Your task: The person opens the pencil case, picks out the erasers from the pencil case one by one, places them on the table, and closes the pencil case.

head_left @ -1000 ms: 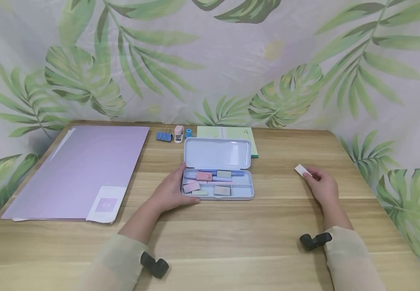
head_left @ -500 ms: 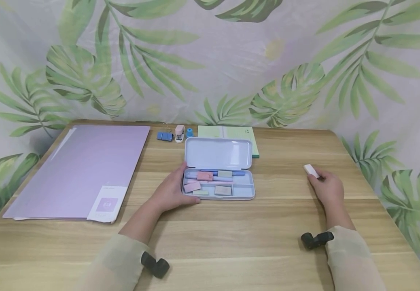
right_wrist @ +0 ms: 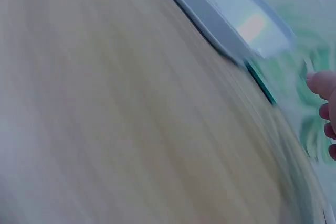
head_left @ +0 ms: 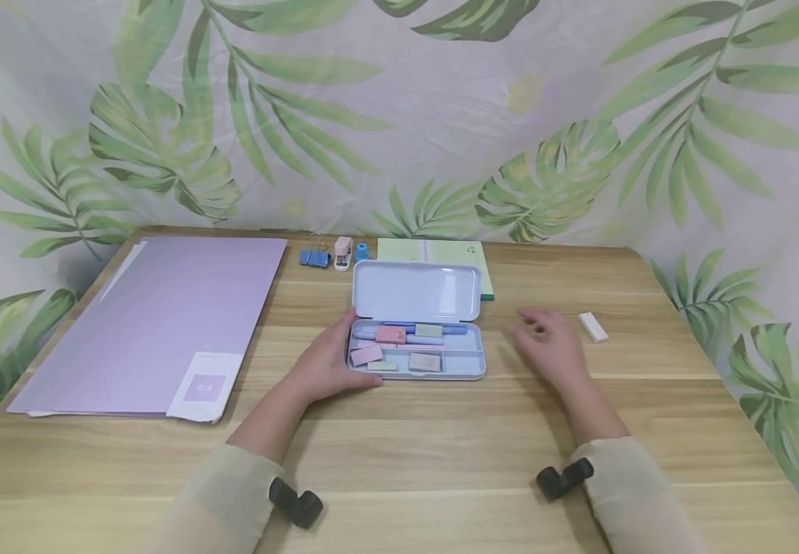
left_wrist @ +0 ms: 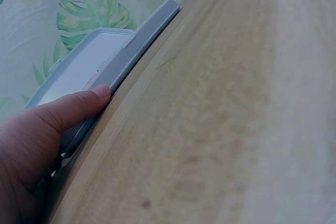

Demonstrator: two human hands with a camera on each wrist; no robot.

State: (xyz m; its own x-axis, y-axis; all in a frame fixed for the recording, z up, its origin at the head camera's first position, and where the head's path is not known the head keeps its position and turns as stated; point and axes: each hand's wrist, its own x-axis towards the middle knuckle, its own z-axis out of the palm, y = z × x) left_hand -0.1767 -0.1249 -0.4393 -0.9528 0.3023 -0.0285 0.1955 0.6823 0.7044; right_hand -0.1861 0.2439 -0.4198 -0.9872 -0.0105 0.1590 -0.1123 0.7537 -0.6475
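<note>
A light blue pencil case (head_left: 399,291) lies with its lid up. My left hand (head_left: 323,362) grips its left end, the thumb along the front edge, as the left wrist view also shows. Inside are blue pens, a pink eraser (head_left: 390,335), a grey-green eraser (head_left: 429,331), a lilac eraser (head_left: 366,354), a grey eraser (head_left: 425,362) and a thin pale green piece (head_left: 382,366). My right hand (head_left: 550,346) is just right of the case, fingers loosely bent, holding nothing. A white eraser (head_left: 593,327) lies on the table to its right.
A large purple folder (head_left: 164,323) with a white label covers the table's left side. Behind the case are a blue binder clip (head_left: 314,258), a small pink stapler (head_left: 342,252), a small blue item (head_left: 362,251) and a green notepad (head_left: 486,277).
My right hand carried the white eraser slightly right, let it go on the table, then moved left towards the case. My left hand stays on the case.
</note>
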